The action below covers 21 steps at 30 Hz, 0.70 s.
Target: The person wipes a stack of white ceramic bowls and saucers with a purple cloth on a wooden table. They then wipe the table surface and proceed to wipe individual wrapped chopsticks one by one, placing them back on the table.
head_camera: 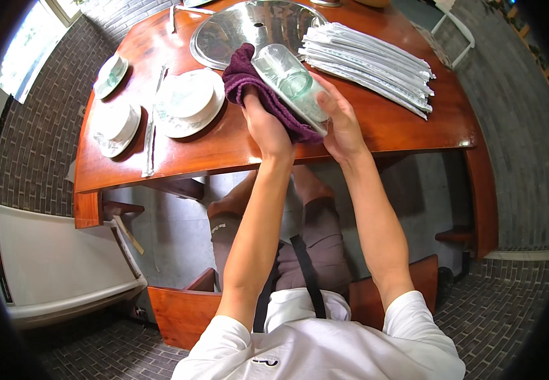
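Observation:
My left hand [266, 124] grips a dark purple towel [242, 76], which lies against the underside of a plastic-wrapped tableware set [287, 78]. Inside the clear film, a greenish drinking glass and pale crockery show. The set is tilted on its side above the near edge of the wooden table [397, 128]. My right hand [341, 114] holds its right side, thumb towards me. To the right of the set lies a stack of long, white-wrapped packets [367, 64], probably chopsticks.
Wrapped tableware sets stand on the left: a near one [191, 102], one at the edge [116, 126] and one farther back [111, 76]. A wrapped slim packet [150, 137] lies between them. A round metal lid [241, 33] is set mid-table. I sit on a wooden bench [184, 311].

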Tool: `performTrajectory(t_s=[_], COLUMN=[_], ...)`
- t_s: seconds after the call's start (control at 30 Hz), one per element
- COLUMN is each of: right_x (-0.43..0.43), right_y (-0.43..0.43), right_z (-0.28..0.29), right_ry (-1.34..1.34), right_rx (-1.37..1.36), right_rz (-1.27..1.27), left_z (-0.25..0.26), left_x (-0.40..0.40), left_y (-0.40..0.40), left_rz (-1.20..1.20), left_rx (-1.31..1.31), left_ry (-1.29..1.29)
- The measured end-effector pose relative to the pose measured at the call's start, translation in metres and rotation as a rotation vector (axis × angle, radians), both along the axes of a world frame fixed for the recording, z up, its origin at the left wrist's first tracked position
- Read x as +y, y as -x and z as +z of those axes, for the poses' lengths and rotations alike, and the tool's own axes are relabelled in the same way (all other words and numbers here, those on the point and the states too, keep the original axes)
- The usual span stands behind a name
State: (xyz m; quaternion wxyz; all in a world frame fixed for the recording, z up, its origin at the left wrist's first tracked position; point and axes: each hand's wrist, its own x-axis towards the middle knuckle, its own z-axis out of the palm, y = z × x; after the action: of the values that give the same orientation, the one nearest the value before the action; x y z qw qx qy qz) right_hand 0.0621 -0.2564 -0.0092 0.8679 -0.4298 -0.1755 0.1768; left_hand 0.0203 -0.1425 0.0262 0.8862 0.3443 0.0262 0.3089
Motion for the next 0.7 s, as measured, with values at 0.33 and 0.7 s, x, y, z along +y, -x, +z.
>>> performTrajectory(t_s=[0.33,0.7], right_x=[-0.004,0.0], right_y=[-0.001,0.002], right_z=[-0.001,0.015], right_ry=[-0.024,-0.174], right_rx=[0.115,0.135], right_rz=[0.084,0.239], left_z=[-0.034,-0.052], left_x=[-0.026,-0.047], left_y=[-0.01,0.001], left_rz=[0.197,0.565], left_rx=[-0.005,-0.196], left_ry=[-0.281,-0.945])
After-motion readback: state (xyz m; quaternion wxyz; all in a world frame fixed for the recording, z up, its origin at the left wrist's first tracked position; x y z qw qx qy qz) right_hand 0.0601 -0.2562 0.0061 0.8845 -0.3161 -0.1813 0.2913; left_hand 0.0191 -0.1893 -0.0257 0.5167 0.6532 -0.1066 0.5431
